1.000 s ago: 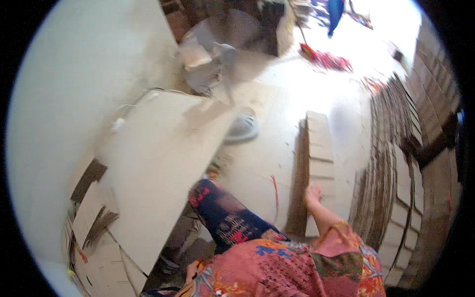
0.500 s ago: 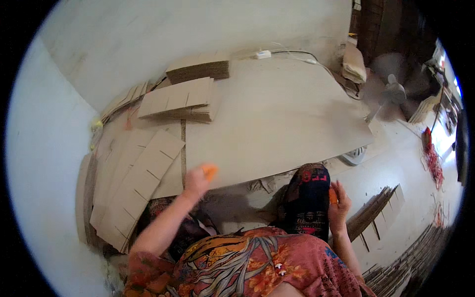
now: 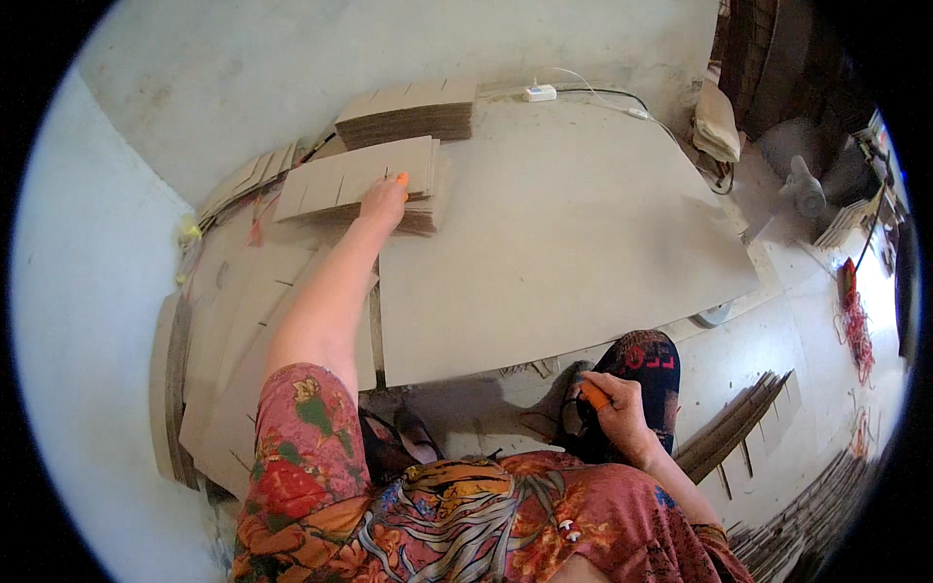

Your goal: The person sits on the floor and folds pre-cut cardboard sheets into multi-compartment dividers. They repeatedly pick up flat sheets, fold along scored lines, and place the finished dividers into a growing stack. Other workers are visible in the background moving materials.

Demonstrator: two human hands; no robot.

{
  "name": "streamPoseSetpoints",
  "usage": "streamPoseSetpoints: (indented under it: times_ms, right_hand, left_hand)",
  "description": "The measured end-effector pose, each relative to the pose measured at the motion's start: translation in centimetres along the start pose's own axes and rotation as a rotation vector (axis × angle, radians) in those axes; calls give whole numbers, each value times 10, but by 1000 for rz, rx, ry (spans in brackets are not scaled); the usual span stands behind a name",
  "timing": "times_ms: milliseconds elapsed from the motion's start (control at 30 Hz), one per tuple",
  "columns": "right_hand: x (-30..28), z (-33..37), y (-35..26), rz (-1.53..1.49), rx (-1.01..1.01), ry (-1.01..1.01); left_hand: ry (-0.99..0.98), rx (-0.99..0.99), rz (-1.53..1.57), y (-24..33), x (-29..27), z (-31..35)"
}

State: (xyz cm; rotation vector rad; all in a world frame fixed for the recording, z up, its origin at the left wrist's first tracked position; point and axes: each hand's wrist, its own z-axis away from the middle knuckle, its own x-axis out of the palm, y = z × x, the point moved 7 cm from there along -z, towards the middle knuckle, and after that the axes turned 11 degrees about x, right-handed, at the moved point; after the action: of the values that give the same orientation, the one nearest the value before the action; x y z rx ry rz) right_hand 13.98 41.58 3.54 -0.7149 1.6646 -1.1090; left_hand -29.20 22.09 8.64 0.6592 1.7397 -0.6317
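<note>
My left hand [image 3: 385, 201] reaches forward to a stack of slotted cardboard pieces [image 3: 335, 180], its fingers closed at the front right edge of the upper pieces. Something orange, like a finger cover, shows at its fingertips. The stack's layers are slightly fanned, with the upper pieces set a little apart from those below. My right hand [image 3: 620, 416] is closed above my right knee, with an orange cover on a finger. Whatever it may hold is hidden.
A large cardboard-coloured board [image 3: 554, 243] spans the middle. Behind stands another cardboard stack [image 3: 406, 109], beside a white power strip [image 3: 539, 92]. Overlapping sheets [image 3: 219, 360] lie at left. Slotted strips [image 3: 734, 428] stand at right. A fan [image 3: 805, 189] and red strings [image 3: 855, 335] are farther right.
My left hand has moved forward from the board's near edge to the cardboard stack. My right hand has shifted left, from beside the knee to above it. The view has tilted slightly.
</note>
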Motion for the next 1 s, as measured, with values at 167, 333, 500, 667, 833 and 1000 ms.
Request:
streamPoseSetpoints:
  times_ms: [167, 333, 500, 667, 833, 1000]
  right_hand:
    - [12, -3, 2, 82, 10, -66]
    - [10, 3, 8, 145, -43, -64]
    - [19, -1, 26, -12, 170, -108]
    - [20, -5, 27, -761, 511, -280]
    - [14, -13, 14, -110, 182, -209]
    - [5, 11, 58, -745, 569, 176]
  left_hand:
    - [159, -12, 35, -20, -8, -8]
    - [26, -115, 487, -31, -17, -14]
    - [458, -39, 626, 11, -74, 30]
    - [341, 447, 931, 163, -58, 128]
    - [223, 824, 708, 262, -51, 238]
    - [190, 345, 495, 180, -17, 251]
